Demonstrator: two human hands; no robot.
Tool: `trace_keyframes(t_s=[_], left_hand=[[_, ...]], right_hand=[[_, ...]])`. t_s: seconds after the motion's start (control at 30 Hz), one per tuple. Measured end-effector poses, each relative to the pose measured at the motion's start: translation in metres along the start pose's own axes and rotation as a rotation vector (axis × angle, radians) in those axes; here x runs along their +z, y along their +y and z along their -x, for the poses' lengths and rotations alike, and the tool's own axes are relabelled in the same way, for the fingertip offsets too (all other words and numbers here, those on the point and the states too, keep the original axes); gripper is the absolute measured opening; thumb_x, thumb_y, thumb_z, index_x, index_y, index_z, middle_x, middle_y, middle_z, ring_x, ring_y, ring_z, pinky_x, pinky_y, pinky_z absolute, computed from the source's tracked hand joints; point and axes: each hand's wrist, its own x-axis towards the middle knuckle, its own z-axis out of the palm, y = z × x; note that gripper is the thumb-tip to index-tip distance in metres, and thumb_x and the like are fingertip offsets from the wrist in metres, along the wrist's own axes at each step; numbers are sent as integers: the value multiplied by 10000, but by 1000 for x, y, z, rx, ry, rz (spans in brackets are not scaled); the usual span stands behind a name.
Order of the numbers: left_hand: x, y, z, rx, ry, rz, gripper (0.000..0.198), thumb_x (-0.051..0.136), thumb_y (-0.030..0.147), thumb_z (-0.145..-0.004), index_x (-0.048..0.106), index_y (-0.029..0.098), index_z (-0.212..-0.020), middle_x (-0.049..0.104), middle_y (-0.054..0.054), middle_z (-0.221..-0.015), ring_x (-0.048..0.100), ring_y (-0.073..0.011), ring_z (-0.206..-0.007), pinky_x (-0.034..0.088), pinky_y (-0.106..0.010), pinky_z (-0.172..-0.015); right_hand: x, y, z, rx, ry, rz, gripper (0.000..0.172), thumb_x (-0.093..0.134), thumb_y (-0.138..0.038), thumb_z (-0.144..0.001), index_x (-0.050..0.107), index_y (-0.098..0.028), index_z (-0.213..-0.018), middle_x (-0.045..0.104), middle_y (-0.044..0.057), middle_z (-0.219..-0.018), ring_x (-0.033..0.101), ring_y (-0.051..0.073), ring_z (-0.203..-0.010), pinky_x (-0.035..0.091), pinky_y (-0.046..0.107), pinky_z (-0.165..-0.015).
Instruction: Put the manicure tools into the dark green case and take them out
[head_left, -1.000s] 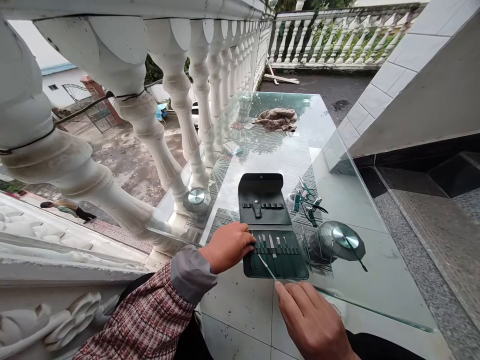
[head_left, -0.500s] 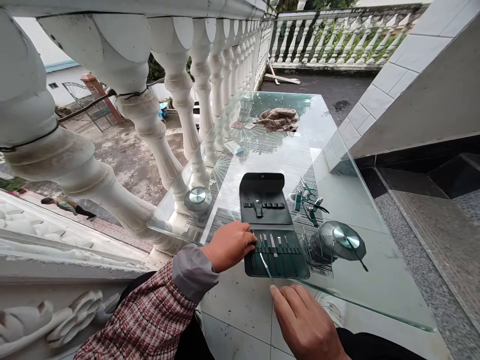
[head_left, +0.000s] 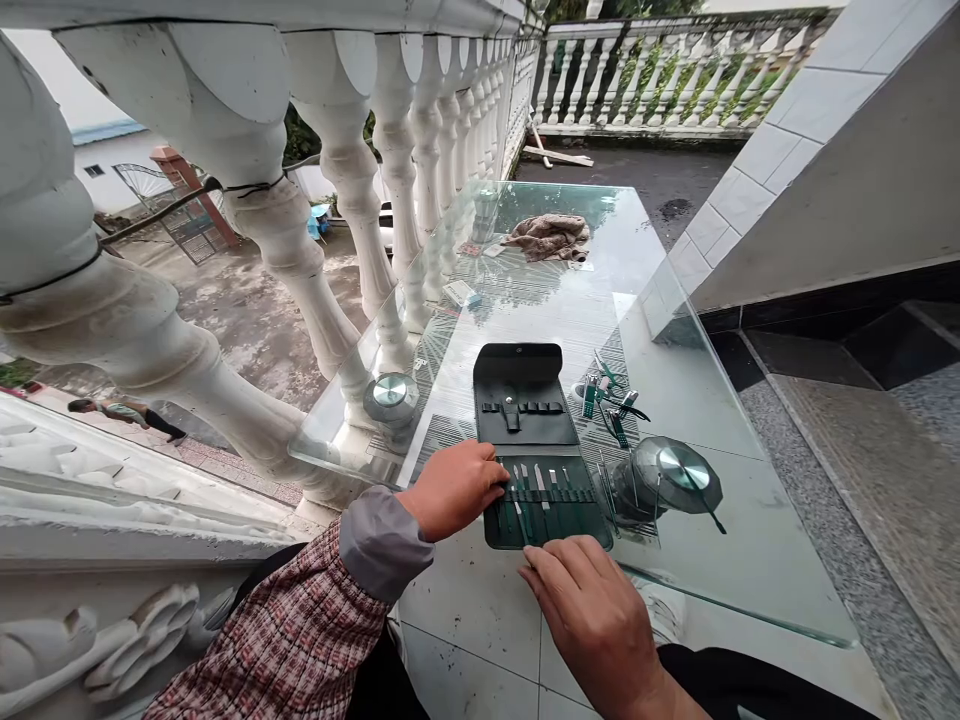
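Note:
A dark green and black manicure case [head_left: 529,426] lies unfolded on the glass table, several slim metal tools [head_left: 541,480] standing in the loops of its lower flap. My left hand [head_left: 454,490] is closed at the left edge of that flap, fingertips by the loops. Between thumb and fingers of my right hand [head_left: 592,610], at the case's near edge, is a slim manicure tool [head_left: 519,515] with a flat silvery tip. Its tip lies over the lower flap, close to the leftmost loops. My right fingers hide its near end.
Green nail clippers and cutters [head_left: 611,400] lie right of the case. Several thin tools [head_left: 697,488] lie around a round metal table support [head_left: 679,475]. A brown cloth [head_left: 547,238] and a small box [head_left: 461,294] are farther back. White balusters [head_left: 345,180] line the left.
My right hand has moved forward and slightly left, bringing the tool's tip over the lower flap toward the loops. My left hand stays at the case's left edge. The view has shifted slightly.

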Motion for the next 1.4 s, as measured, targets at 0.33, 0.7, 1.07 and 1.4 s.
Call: trace_keyframes(t_s=[0.33, 0.7, 1.07, 1.4], left_hand=[[-1, 0, 1, -31, 22, 50, 211, 593, 234, -859, 568, 231, -1068, 594, -5, -927, 560, -173, -892, 447, -246, -707], [2, -1, 1, -33, 32, 89, 228, 586, 237, -865, 558, 218, -1091, 594, -16, -936, 563, -188, -907, 453, -266, -724], [-1, 0, 1, -33, 10, 84, 246, 598, 222, -856, 557, 217, -1099, 597, -17, -951, 560, -190, -917, 455, -269, -741], [-2, 0, 1, -40, -1, 80, 222, 577, 227, -871, 564, 220, -1092, 591, -19, -944, 559, -187, -913, 453, -265, -724]], right_hand=[[6, 11, -16, 151, -48, 105, 243, 506, -337, -852, 557, -176, -1026, 562, 113, -1008, 456, 284, -1029, 371, 429, -850], [5, 14, -15, 63, -17, 44, 299, 575, -390, -818, 579, -169, -1019, 557, 128, -1117, 413, 297, -1181, 328, 508, -993], [16, 5, -4, 4, -2, 109, 269, 549, -320, -849, 623, -163, -1053, 623, 108, -1123, 461, 262, -1164, 290, 492, -1038], [18, 1, -3, 21, -38, 90, 304, 516, -340, -860, 611, -184, -1102, 603, 101, -1148, 450, 259, -1162, 297, 485, -1030]])
